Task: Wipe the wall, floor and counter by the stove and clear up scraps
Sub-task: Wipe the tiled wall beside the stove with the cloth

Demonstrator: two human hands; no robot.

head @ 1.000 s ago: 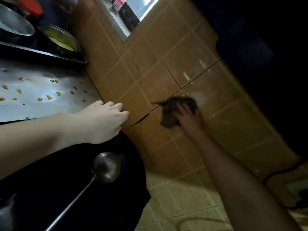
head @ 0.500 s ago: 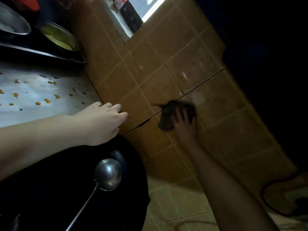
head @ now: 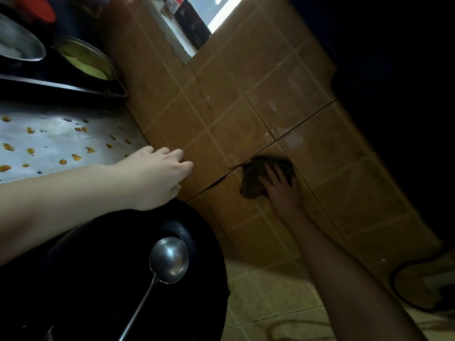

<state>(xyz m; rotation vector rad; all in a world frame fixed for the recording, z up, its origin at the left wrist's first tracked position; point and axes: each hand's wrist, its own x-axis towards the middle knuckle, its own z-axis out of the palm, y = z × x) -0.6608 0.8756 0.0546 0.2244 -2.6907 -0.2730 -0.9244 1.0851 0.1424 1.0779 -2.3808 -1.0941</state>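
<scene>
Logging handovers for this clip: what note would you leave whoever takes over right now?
Left hand rests on the edge of the grey steel counter, fingers loosely curled, holding nothing.
Right hand presses the dark crumpled cloth against the brown tiled wall.
Done: wall wiping under way.
Left: orange scraps dot the counter; counter and pale tiled floor to wipe.

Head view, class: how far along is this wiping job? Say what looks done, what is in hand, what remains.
Done: nothing plainly; a pale smear marks the wall above the cloth. In hand: the right hand presses the dark cloth on the wall tiles, left hand resting on the counter edge. Left: orange scraps dotting the steel counter, and the floor.
</scene>
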